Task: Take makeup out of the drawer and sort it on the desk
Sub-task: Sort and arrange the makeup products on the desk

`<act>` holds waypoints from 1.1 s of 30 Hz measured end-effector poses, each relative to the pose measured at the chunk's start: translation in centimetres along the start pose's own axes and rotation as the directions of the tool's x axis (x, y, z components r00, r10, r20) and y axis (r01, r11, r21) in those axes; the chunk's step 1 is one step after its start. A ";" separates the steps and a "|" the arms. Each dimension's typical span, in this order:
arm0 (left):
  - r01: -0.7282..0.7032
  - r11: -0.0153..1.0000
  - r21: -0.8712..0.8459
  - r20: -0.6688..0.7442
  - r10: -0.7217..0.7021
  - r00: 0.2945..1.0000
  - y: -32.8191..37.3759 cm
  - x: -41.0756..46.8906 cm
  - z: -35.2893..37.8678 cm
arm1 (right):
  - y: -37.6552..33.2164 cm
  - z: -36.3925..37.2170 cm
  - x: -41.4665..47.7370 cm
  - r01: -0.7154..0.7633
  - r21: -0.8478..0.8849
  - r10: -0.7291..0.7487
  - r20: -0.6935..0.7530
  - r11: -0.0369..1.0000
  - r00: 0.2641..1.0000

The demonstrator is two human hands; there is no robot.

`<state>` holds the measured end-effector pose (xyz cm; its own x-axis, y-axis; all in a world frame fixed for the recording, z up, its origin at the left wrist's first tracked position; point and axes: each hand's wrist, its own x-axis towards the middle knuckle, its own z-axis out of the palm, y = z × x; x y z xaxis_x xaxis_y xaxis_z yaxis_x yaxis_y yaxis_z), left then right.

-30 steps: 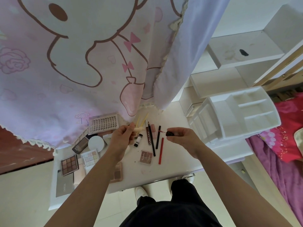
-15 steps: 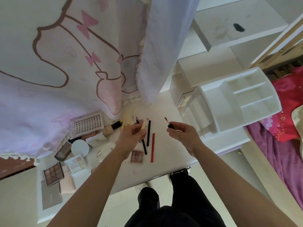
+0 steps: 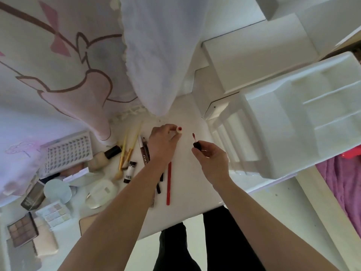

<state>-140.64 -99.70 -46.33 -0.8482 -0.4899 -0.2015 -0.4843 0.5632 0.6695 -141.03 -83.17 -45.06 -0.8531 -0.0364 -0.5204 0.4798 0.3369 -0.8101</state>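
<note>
Head view: left hand (image 3: pixel 163 142) is pinching the lip-gloss tube (image 3: pixel 179 129) at its fingertips above the desk (image 3: pixel 187 192); right hand (image 3: pixel 212 159) is gripping the applicator wand (image 3: pixel 196 142), its tip protruding beyond the fingers.

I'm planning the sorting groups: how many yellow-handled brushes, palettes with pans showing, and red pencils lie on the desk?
Yellow-handled brushes: 2
Palettes with pans showing: 2
Red pencils: 1
Total: 5

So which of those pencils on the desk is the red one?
The red pencil lying rightmost in the row, just right of the left forearm; the dark pencils beside it are partly hidden under that arm.
</note>
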 end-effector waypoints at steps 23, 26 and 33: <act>-0.026 0.999 -0.026 -0.058 0.024 0.998 -0.9 1.5 2.6 | -1.0 3.9 7.2 0.321 -0.423 -0.371 -0.039 0.847 0.928; 0.000 0.999 -0.038 0.002 0.000 1.000 -0.7 1.1 2.1 | -1.0 3.4 7.0 0.327 -0.420 -0.353 0.017 0.846 0.935; -0.037 0.997 0.062 0.004 0.037 0.999 -1.3 -3.5 -3.2 | -0.7 2.1 2.6 0.178 -0.452 -0.158 0.082 0.874 0.984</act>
<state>-136.34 -100.87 -44.21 -0.8660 -0.4667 -0.1794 -0.4653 0.6210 0.6308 -143.16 -85.48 -46.47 -0.8986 -0.1660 -0.4062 0.1749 0.7135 -0.6785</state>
